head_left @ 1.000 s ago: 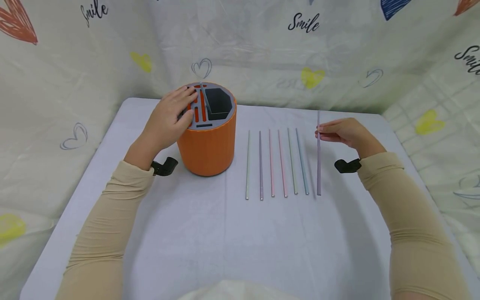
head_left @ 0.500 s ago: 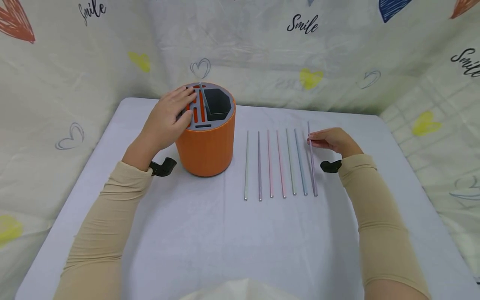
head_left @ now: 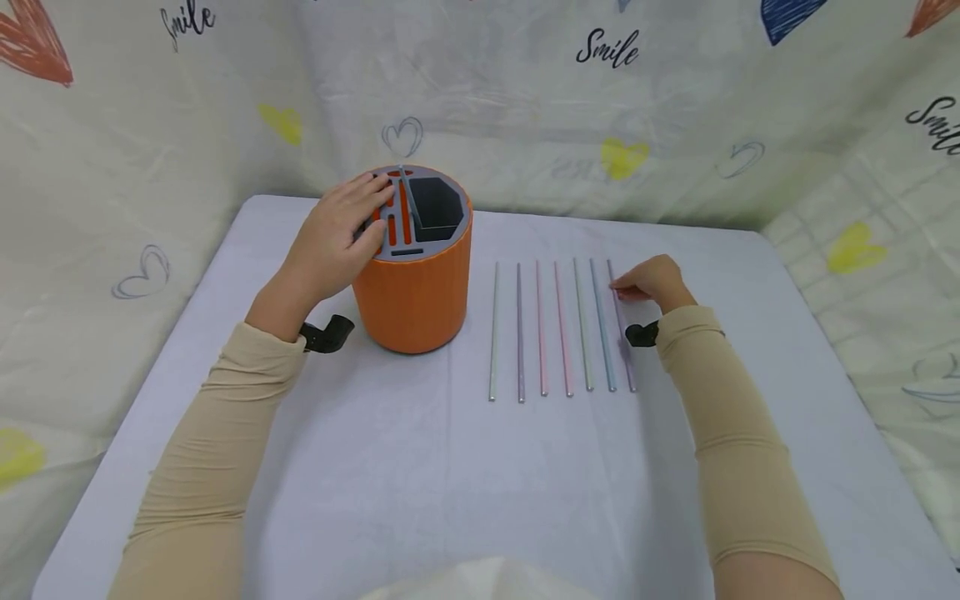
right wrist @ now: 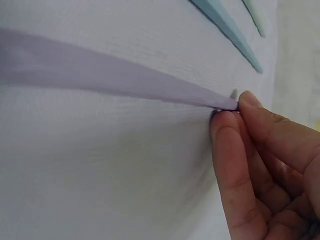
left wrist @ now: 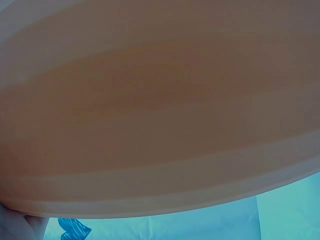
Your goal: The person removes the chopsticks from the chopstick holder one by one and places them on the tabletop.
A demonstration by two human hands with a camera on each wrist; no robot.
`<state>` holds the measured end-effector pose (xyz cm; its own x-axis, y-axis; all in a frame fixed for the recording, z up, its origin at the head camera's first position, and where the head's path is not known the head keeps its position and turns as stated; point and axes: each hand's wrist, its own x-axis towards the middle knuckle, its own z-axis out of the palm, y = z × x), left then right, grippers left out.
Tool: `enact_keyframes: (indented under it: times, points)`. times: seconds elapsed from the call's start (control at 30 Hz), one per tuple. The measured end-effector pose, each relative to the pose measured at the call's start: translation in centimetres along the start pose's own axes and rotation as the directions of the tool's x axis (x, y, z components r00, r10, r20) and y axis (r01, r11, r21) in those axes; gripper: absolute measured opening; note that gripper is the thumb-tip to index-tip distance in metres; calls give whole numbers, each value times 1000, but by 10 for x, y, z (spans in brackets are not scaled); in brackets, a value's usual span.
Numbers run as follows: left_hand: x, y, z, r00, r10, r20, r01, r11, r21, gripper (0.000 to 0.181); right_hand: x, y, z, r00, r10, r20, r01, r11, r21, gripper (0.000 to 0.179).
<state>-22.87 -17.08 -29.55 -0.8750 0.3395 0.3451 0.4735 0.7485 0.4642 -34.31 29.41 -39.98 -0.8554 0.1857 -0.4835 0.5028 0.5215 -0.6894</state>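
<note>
My right hand (head_left: 651, 279) pinches the far end of a slim lilac stick (head_left: 619, 317) between thumb and fingertips. In the right wrist view the lilac stick (right wrist: 125, 77) lies low over the white cloth, the right hand (right wrist: 265, 165) holding its tip. My left hand (head_left: 337, 225) rests on the grey slotted top of an orange round desk organizer (head_left: 412, 304), fingers laid over its left side. The organizer's wall (left wrist: 160, 115) fills most of the left wrist view. A thin pale-blue piece (head_left: 407, 190) rises beside its large black compartment.
Left of the lilac stick, several similar sticks lie in a row: a blue one (head_left: 603, 329), green ones, pink ones (head_left: 563, 333) and a purple one (head_left: 520, 333). A white cloth (head_left: 360, 467) covers the table. Patterned sheets (head_left: 510, 100) hang behind and beside it.
My right hand has moved left and down with the lilac stick, bringing it from raised to lying beside the blue stick at the row's right end. The left hand stays on the organizer.
</note>
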Motion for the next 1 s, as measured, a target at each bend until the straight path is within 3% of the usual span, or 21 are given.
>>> enact_keyframes:
  times: [0.13,0.27,0.33,0.4,0.47,0.53,0.7,0.83,0.9,1.0]
  points:
    - [2,1,2,1000,7,8,-7,1000,-9,49,-4,-2,-1,997,-44,-58,50,993,107,12]
    - [3,3,3,1000,8,-1,-8,1000,-11,48,-23,-16,3,991,-127,-33,131,936,327,28]
    - [3,3,3,1000,9,-2,-9,1000,-12,48,-35,-28,9,986,-165,29,132,874,468,29]
    - [3,4,3,1000,10,6,-10,1000,-9,48,-50,-45,18,972,-213,99,112,792,601,26]
    - [3,4,2,1000,6,13,-6,1000,-3,49,-67,-66,29,948,-281,150,101,712,694,25]
    - [3,5,1,1000,-3,18,3,1000,-2,49,-88,-91,42,913,-365,179,121,664,738,28]
    - [0,4,-2,1000,-14,16,14,1000,-2,49,-142,-144,75,813,-552,186,311,682,662,38]
    - [0,4,-3,1000,-18,18,18,1000,1,49,-168,-171,96,737,-653,177,439,660,610,38]
    - [0,4,-3,1000,-16,18,16,1000,-1,49,-176,-179,103,709,-682,181,468,646,603,38]
    - [0,3,-2,1000,-14,22,14,1000,2,49,-182,-187,112,692,-690,212,482,661,575,39]
